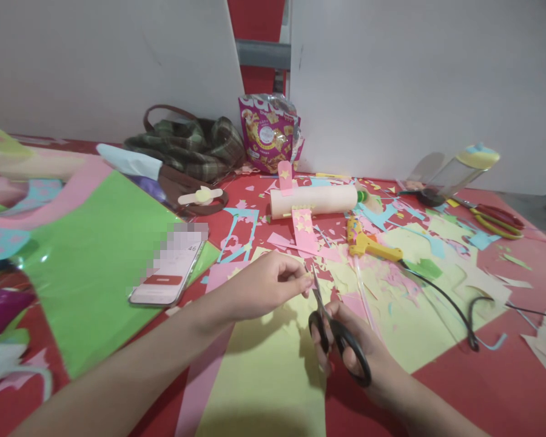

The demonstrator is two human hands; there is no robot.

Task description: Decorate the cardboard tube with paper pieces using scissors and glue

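Note:
My right hand has its fingers through the handles of black-handled scissors, whose slightly parted blades point away from me. Just left of the blade tips, my left hand is closed in a pinch on a small piece of paper, mostly hidden by the fingertips. Both hands are above a pale yellow paper sheet that overlaps a pink sheet. Beyond them lies a white cylinder with pink strips bearing yellow stars, and a green piece at its right end.
A yellow glue gun with a black cord lies among paper scraps. To the left are a phone and a green sheet. A purple snack bag, a plaid bag, a clear container and red-and-green-handled scissors sit farther back.

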